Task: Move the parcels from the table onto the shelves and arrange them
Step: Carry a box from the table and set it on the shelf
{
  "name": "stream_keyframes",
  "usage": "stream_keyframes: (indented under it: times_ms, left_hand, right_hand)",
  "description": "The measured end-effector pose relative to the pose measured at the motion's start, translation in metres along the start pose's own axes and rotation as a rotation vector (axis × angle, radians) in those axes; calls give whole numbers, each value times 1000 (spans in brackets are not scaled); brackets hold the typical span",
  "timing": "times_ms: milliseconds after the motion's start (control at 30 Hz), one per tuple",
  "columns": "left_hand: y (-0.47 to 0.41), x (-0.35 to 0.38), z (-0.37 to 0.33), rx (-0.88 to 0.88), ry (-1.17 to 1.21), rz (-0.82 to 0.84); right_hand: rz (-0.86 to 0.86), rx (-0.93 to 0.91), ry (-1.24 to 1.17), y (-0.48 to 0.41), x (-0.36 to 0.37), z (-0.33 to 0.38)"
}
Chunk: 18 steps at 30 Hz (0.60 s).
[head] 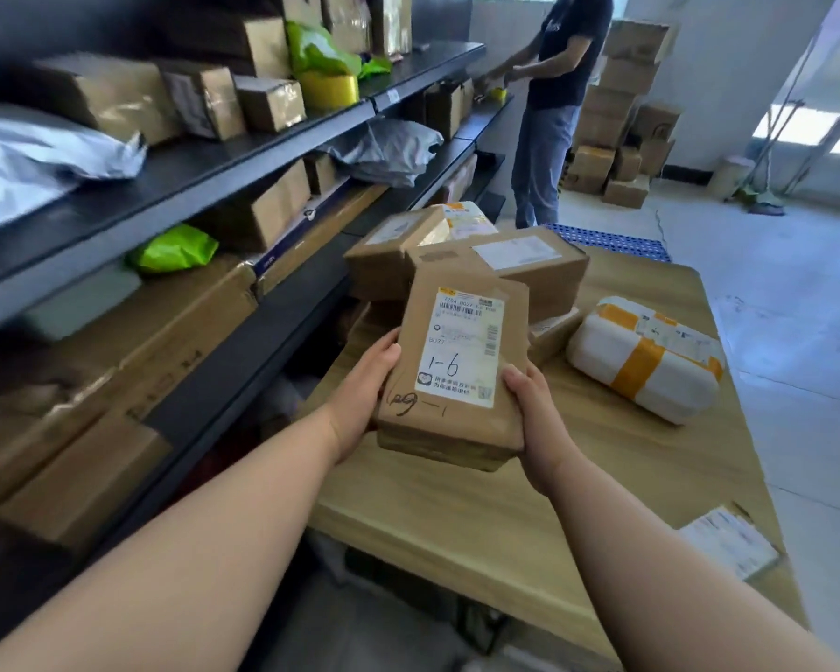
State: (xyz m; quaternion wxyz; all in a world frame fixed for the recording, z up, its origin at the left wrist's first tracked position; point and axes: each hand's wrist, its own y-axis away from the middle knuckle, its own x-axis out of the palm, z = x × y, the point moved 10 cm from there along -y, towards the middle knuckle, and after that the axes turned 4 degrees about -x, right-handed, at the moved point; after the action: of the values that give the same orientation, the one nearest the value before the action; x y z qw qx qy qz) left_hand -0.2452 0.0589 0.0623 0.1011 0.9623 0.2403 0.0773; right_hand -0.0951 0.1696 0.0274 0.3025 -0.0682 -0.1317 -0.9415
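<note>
A flat brown parcel (452, 380) with a white label marked "1-6" is held above the wooden table (481, 516). My left hand (367, 395) grips its left edge and my right hand (534, 419) grips its right edge, thumbs on top. Behind it on the table lie brown boxes (529, 269), a smaller box (389, 254) and a white parcel with orange tape (646, 361). The black shelves (224, 152) stand to the left, holding several boxes and bags.
Another person (554, 104) stands at the far end of the shelves. Stacked cartons (621, 114) sit against the back wall. A labelled flat parcel (728, 540) lies at the table's right edge. Green bags (175, 249) and grey bags (389, 147) lie on the shelves.
</note>
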Motion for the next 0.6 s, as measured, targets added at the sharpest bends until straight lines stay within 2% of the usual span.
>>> stream_keyframes:
  times_ms: [100, 267, 467, 600]
  left_hand:
    - [21, -22, 18, -4, 38, -84]
    - [53, -47, 24, 16, 73, -231]
    - [113, -71, 30, 27, 151, -487]
    - [186, -95, 52, 18, 194, -730]
  right_hand:
    - [36, 13, -1, 13, 18, -17]
    - [194, 53, 89, 18, 49, -27]
    - [496, 120, 253, 23, 101, -28]
    - [715, 154, 348, 53, 154, -42]
